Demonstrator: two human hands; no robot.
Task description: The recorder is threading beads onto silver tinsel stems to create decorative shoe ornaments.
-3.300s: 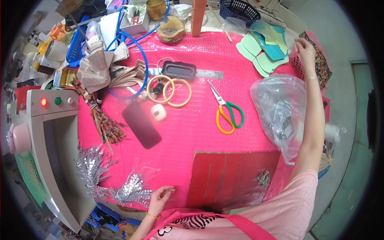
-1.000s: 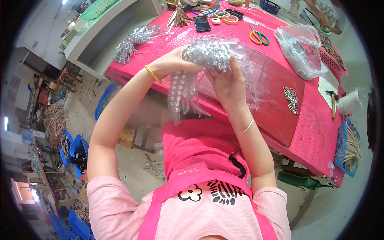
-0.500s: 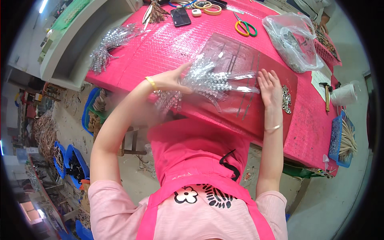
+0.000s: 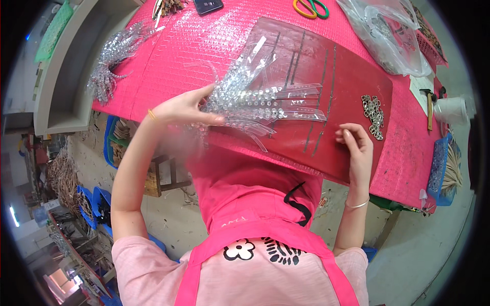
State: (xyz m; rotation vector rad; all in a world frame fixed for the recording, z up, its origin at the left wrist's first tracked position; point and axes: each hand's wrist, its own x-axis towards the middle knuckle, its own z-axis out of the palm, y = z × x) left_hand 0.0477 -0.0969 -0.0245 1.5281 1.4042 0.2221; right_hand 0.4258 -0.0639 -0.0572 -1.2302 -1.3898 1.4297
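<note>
A thick bundle of clear plastic straps studded with shiny stones (image 4: 255, 99) lies fanned out on a dark red mat (image 4: 352, 81). My left hand (image 4: 186, 108) grips the bundle's left end, thumb on the near side and fingers partly hidden beyond it. To the right, over the mat, my right hand (image 4: 358, 145) is loosely curled, with its fingers a little apart and nothing visible in them. Just beyond that hand sits a small pile of silver buckles (image 4: 373, 116). Several straps point right, their flat clear ends lying across dark lines on the mat.
Another shiny strap bundle (image 4: 109, 61) lies at the table's far left. Scissors with yellow and green handles (image 4: 311, 7), a dark phone (image 4: 208, 5) and a clear plastic bag (image 4: 383, 38) are at the back. A hammer (image 4: 429, 109) and blue basket (image 4: 444, 171) stand right.
My right hand has drawn back from the strap ends toward the near right, and its fingers have curled. My left hand stays at the bundle. The view has shifted nearer the mat.
</note>
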